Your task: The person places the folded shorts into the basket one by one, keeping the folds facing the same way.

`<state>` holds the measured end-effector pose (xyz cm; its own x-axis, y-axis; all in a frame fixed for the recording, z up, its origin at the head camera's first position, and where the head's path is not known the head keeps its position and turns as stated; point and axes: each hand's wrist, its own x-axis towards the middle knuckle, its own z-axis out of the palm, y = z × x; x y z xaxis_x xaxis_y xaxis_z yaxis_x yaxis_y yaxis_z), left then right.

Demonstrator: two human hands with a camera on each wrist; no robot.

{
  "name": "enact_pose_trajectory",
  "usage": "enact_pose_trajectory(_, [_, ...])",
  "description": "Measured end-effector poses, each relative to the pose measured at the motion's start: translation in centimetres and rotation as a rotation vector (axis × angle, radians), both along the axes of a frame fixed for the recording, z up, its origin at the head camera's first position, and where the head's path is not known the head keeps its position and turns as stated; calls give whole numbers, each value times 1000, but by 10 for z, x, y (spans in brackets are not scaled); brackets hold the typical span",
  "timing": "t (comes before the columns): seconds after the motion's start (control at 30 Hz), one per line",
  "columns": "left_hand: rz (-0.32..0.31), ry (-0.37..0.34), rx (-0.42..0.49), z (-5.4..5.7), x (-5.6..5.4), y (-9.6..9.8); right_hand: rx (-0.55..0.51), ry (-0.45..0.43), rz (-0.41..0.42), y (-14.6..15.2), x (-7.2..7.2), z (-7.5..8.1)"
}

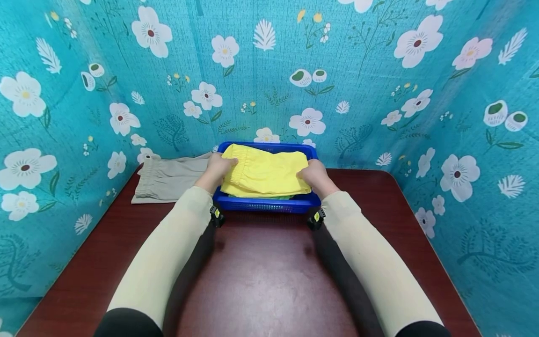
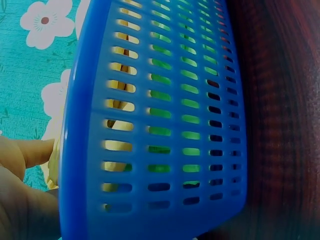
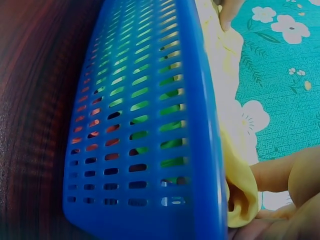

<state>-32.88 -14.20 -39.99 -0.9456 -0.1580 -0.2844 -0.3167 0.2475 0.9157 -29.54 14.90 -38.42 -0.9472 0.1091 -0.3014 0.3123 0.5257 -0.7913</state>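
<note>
Folded yellow shorts point(image 1: 269, 171) with a gathered elastic waistband lie over the blue plastic basket point(image 1: 265, 204). My left hand point(image 1: 219, 167) pinches the waistband end, and my right hand point(image 1: 315, 174) pinches the opposite end, thumbs on top. In the right wrist view the yellow cloth point(image 3: 239, 185) curls between thumb and fingers beside the basket rim. Through the slots of the basket wall, green cloth point(image 2: 160, 95) shows below the yellow, and some red cloth point(image 3: 95, 110) shows lower down. Most of what lies under the shorts is hidden.
Folded beige pants point(image 1: 168, 178) with an elastic waistband lie left of the basket, partly behind the left hand. The dark red table point(image 1: 265, 271) extends toward me. A teal floral curtain point(image 1: 252, 93) hangs close behind the basket and along both sides.
</note>
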Motion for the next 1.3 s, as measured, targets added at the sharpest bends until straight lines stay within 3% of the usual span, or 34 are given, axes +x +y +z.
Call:
enact_pose_trajectory(0.33, [-38,66,-223,5,4,0,172,85,34,-2,-2,-5])
enact_pose_trajectory(0.67, [-87,135,-439,4,6,1,434,181,77,-11,-1,-8])
enact_pose_trajectory(1.0, [-90,124,-527,6,9,7,535,137,83,-18,2,-6])
enact_pose_trajectory(1.3, [-152,81,-600,5,9,8,611,152,93,-23,5,-11])
